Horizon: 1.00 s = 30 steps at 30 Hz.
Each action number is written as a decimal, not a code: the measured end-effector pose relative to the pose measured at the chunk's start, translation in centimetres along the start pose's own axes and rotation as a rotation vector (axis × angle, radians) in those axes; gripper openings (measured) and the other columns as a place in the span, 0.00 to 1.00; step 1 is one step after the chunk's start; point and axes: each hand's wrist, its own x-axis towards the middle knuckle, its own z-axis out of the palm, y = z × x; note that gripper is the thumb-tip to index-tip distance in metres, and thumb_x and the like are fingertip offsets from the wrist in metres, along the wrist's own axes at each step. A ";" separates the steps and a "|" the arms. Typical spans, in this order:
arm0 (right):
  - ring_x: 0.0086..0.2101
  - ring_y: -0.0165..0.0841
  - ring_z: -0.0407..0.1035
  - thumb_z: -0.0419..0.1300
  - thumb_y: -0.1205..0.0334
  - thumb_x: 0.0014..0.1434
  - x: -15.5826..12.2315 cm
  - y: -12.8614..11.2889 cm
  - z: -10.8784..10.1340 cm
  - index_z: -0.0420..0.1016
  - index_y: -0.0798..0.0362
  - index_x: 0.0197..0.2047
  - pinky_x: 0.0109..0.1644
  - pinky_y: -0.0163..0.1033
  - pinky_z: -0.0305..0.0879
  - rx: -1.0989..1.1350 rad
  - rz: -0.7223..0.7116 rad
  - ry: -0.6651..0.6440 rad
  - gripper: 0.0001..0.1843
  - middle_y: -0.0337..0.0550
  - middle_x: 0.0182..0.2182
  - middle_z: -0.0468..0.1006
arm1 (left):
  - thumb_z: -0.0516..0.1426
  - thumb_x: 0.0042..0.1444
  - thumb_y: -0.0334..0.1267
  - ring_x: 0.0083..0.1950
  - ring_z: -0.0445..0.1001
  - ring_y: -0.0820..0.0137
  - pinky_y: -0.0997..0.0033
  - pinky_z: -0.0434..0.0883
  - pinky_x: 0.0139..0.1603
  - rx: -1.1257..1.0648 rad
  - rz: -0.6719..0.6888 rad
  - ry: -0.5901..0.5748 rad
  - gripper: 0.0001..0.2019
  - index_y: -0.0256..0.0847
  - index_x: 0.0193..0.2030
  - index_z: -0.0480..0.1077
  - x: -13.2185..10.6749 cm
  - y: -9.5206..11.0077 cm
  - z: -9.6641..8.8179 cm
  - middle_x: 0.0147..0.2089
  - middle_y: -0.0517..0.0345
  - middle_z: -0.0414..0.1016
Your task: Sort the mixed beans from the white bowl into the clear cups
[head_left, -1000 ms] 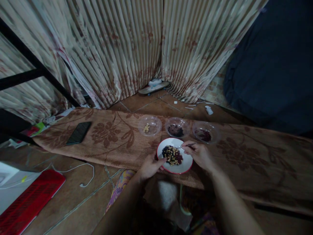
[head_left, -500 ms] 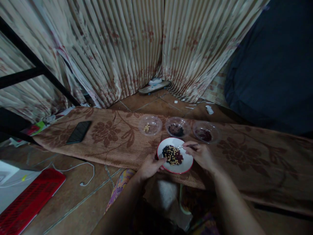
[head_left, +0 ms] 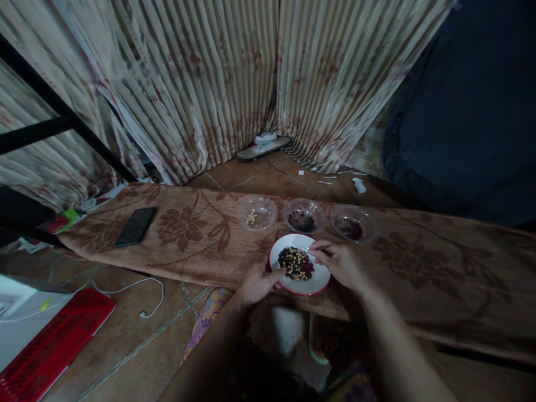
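A white plate (head_left: 320, 279) with a red rim lies at the near edge of the cloth-covered bench, holding a heap of mixed beans (head_left: 296, 263), dark, reddish and yellow. My left hand (head_left: 259, 283) grips its left rim, thumb over the top. In my right hand (head_left: 338, 262) is a metal spoon (head_left: 309, 250), its tip at the upper edge of the heap. Just beyond stand three clear plastic bowls: the left bowl (head_left: 264, 218) has a few yellow beans, the middle bowl (head_left: 299, 206) black ones, the right bowl (head_left: 363, 219) dark red ones.
A dark phone (head_left: 136, 226) lies on the patterned cloth (head_left: 221, 254) to the left. Behind the bench are striped curtains (head_left: 234, 72) and a skateboard (head_left: 263, 148) on the floor. A red basket (head_left: 54, 340) and a white cable (head_left: 162, 293) are at lower left.
My right hand has shifted slightly left with the spoon, closer over the heap of beans. The left hand still holds the plate in the same place.
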 end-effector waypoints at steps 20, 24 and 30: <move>0.30 0.36 0.75 0.60 0.51 0.57 -0.1 -0.1 0.0 0.80 0.50 0.35 0.34 0.38 0.71 0.107 0.032 0.019 0.14 0.41 0.29 0.81 | 0.61 0.51 0.48 0.23 0.70 0.72 0.75 0.67 0.22 -0.013 -0.009 0.006 0.22 0.35 0.47 0.67 -0.1 0.3 0.0 0.25 0.60 0.72; 0.27 0.34 0.73 0.62 0.49 0.54 -0.1 -0.5 -0.5 0.80 0.53 0.34 0.31 0.36 0.70 0.204 0.013 0.104 0.16 0.43 0.27 0.80 | 0.62 0.51 0.47 0.23 0.69 0.73 0.76 0.67 0.20 -0.031 -0.014 0.016 0.22 0.35 0.48 0.67 0.0 0.1 0.1 0.25 0.60 0.72; 0.25 0.33 0.72 0.66 0.49 0.50 0.0 -1.4 -1.1 0.79 0.55 0.33 0.30 0.36 0.69 0.317 0.029 0.239 0.16 0.43 0.23 0.79 | 0.62 0.50 0.48 0.22 0.69 0.73 0.76 0.67 0.21 -0.046 -0.012 0.019 0.22 0.36 0.46 0.68 0.2 -0.3 0.1 0.24 0.60 0.72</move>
